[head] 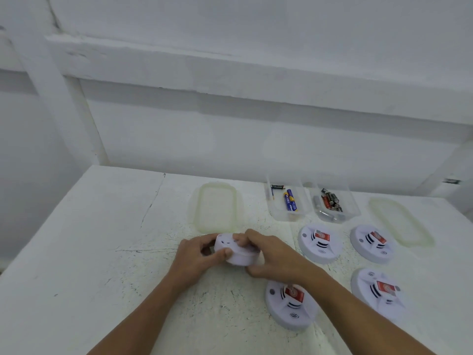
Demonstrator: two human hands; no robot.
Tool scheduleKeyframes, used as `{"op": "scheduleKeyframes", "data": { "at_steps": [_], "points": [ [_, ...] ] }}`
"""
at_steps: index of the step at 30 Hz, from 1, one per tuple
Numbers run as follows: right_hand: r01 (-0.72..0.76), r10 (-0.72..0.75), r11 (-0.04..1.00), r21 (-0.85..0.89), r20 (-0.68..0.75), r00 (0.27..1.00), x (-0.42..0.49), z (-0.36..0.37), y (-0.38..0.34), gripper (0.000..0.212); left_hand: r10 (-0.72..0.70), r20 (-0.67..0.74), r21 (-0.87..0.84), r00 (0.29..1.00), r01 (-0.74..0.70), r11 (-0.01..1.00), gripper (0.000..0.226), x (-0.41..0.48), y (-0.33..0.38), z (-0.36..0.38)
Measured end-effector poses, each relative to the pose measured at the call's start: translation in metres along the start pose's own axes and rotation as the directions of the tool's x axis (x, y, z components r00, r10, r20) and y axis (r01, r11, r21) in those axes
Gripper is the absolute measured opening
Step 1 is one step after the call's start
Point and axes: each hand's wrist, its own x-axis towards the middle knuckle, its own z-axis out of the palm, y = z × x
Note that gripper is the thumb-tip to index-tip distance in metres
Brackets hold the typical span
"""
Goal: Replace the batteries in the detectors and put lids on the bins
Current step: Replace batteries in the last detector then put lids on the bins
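White round plastic detector (238,256), left hand (194,258), right hand (272,254) gripping

Light: even, diffuse, cool blue-white cast; source out of frame. Brightness: moderate throughout. Shadows: faint, soft-edged, under the held detector (236,252), left hand (195,257) and right hand (273,257) at centre; broad grey band beneath the wall ledge (230,70) across the upper half. Glare: mild washout on the white table (89,239) at left. Sharpness: soft overall, smeared by compression; slight blur on the held detector; print on the batteries (290,201) right of centre barely legible. Distortion: wide-angle bowing of ledge and table edges toward the borders.
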Motion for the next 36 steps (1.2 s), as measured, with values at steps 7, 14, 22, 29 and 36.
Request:
{"op": "scheduleKeyframes", "data": {
  "at_steps": [7,14,22,29,36],
  "points": [
    [0.06,0.09,0.855,0.516,-0.261,0.961,-0.001,-0.004,-0.003,0.023,-0.042,-0.066,-0.12,0.997,0.034,0.992,0.041,-0.002,0.014,0.003],
    [0.061,0.236,0.569,0.82,-0.234,0.943,-0.004,-0.008,-0.002,0.027,-0.115,-0.114,-0.387,0.987,0.063,0.92,0.022,-0.002,0.037,0.029],
    [0.004,0.33,0.531,0.847,-0.211,0.92,-0.004,-0.01,0.013,0.025,-0.121,-0.1,-0.428,0.988,0.067,0.901,0.023,0.0,0.029,0.043],
    [-0.089,0.3,0.646,0.758,-0.145,0.943,0.002,-0.016,0.028,0.025,-0.105,-0.151,-0.396,0.983,0.037,0.918,0.025,0.002,0.023,0.048],
    [-0.174,0.333,0.682,0.711,-0.09,0.938,0.004,-0.013,0.047,0.023,-0.089,-0.225,-0.322,0.97,0.012,0.947,0.023,0.001,0.019,0.056]
  ]
}}
